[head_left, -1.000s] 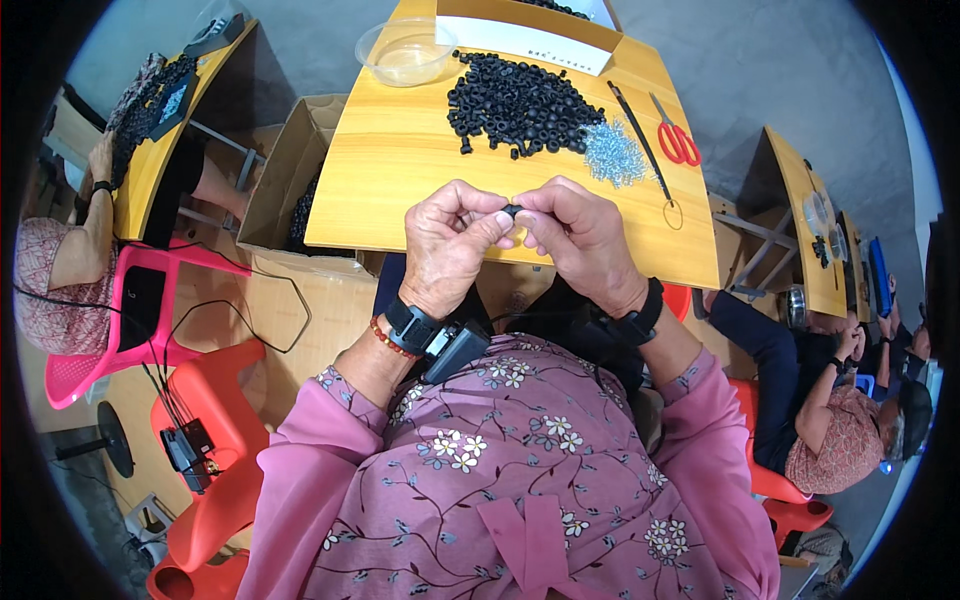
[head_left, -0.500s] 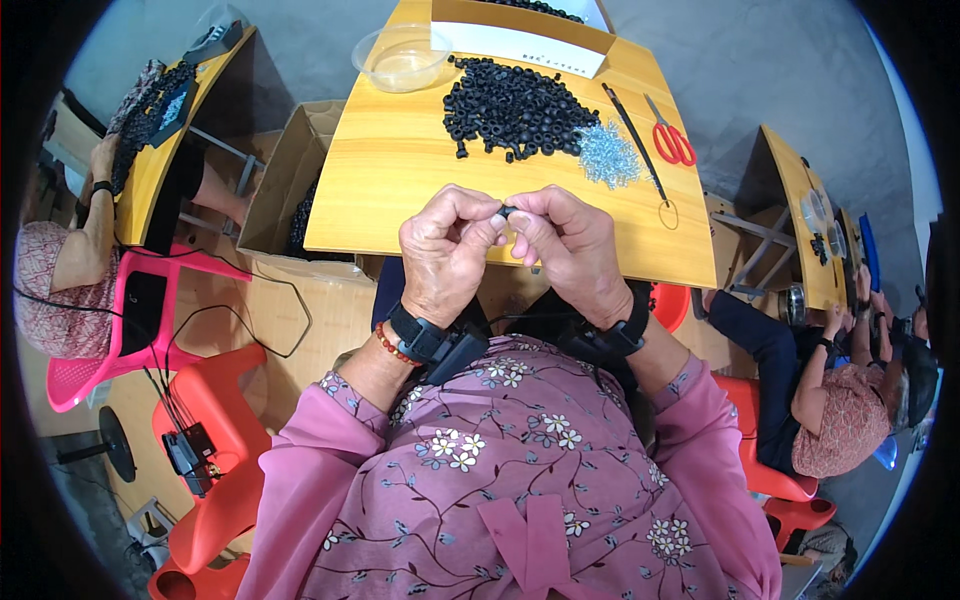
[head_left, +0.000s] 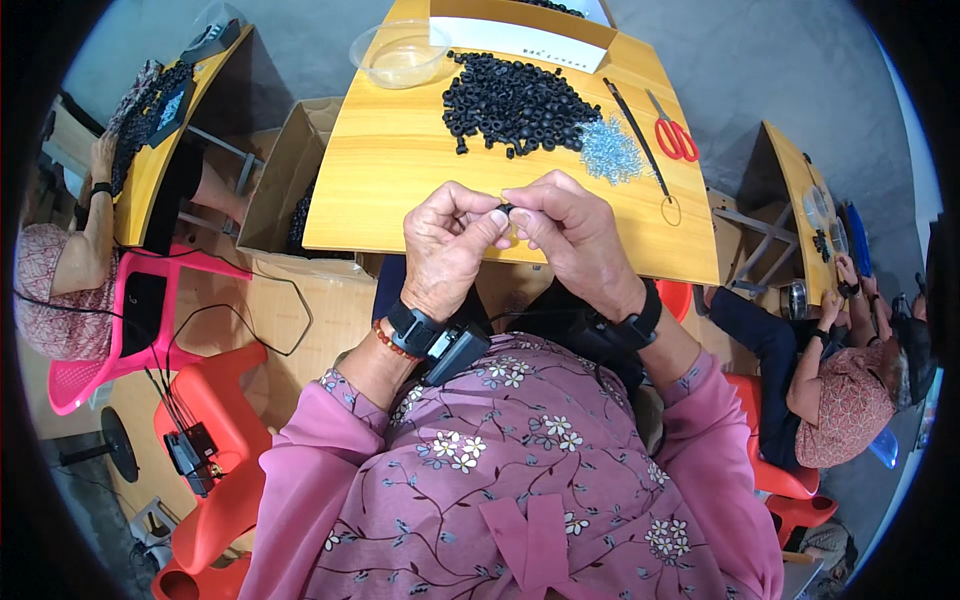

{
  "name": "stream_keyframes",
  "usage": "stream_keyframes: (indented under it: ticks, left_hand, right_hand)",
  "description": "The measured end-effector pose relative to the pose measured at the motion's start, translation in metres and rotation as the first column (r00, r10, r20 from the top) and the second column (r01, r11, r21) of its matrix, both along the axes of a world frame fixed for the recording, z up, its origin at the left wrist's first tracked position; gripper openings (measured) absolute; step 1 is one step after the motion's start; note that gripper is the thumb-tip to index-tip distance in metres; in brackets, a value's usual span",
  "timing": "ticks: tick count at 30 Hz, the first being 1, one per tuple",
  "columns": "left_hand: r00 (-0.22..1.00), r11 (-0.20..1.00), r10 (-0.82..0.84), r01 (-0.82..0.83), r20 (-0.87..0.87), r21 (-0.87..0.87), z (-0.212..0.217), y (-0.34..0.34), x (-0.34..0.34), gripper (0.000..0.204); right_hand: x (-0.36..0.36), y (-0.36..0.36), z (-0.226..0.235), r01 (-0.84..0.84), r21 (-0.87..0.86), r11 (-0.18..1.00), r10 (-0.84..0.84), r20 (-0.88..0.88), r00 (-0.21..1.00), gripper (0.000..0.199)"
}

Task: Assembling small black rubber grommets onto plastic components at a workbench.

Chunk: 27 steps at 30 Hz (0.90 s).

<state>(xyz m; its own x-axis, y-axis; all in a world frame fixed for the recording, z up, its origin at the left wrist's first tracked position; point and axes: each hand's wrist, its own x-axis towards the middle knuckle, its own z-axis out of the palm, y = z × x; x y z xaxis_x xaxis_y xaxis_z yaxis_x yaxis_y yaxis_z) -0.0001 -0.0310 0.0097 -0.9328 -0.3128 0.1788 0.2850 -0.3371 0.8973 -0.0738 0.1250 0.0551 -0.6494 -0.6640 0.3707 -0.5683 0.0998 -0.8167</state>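
Over the table's front edge, my left hand (head_left: pixel 445 245) and my right hand (head_left: pixel 572 238) meet fingertip to fingertip. Both are closed in a pinch on one small black rubber-like part (head_left: pixel 506 209), mostly covered by the fingers. Beyond them a heap of similar small black parts (head_left: pixel 515 100) spreads over the wooden table (head_left: pixel 390 190). Against the heap's right side lies a pile of small clear, bluish pieces (head_left: pixel 612 152), too small to make out. A thin black rod (head_left: pixel 636 135) with a loop at its near end and red-handled scissors (head_left: pixel 674 138) lie farther right.
A clear plastic bowl (head_left: pixel 400 62) and a white box (head_left: pixel 530 42) stand at the table's back. Left of the table is a cardboard carton (head_left: pixel 275 195). Red chairs (head_left: pixel 215 410) flank me. Other people work at a left table (head_left: pixel 165 185) and a right table (head_left: pixel 790 180).
My right hand has tilted and risen slightly while its fingers shift around the black part. My left wrist has turned a little. The heap and tools lie as before.
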Motion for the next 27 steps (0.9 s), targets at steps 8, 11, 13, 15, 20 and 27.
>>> stream_keyframes:
  ticks: [8, 11, 13, 15, 20, 27]
  left_hand:
    - [0.994, 0.975, -0.105, 0.104, -0.008, 0.196, -0.003, -0.003, -0.002, 0.007]
    - [0.993, 0.973, -0.118, 0.115, 0.002, 0.202, -0.004, -0.004, -0.003, 0.007]
    - [0.993, 0.976, -0.114, 0.112, -0.001, 0.189, -0.003, -0.004, -0.003, 0.008]
    - [0.994, 0.979, -0.110, 0.109, -0.002, 0.175, -0.002, -0.003, -0.003, 0.008]
    - [0.996, 0.988, -0.091, 0.090, 0.001, 0.122, -0.002, -0.003, -0.003, 0.008]
    - [0.999, 0.999, -0.037, 0.037, 0.009, 0.029, 0.003, 0.000, -0.001, 0.007]
  right_hand:
    - [-0.010, 0.002, 0.009, -0.059, 0.002, 0.998, 0.057, 0.249, 0.967, 0.015]
    - [-0.011, 0.002, 0.011, -0.053, 0.016, 0.998, 0.046, 0.289, 0.956, 0.015]
    - [-0.011, 0.002, 0.010, -0.050, 0.019, 0.999, 0.043, 0.268, 0.962, 0.016]
    - [-0.010, 0.002, 0.011, -0.035, 0.018, 0.999, 0.028, 0.273, 0.962, 0.017]
    - [-0.009, 0.001, 0.015, -0.020, 0.020, 1.000, 0.012, 0.318, 0.948, 0.013]
    - [-0.006, 0.002, 0.013, -0.021, 0.035, 0.999, 0.011, 0.270, 0.963, 0.007]
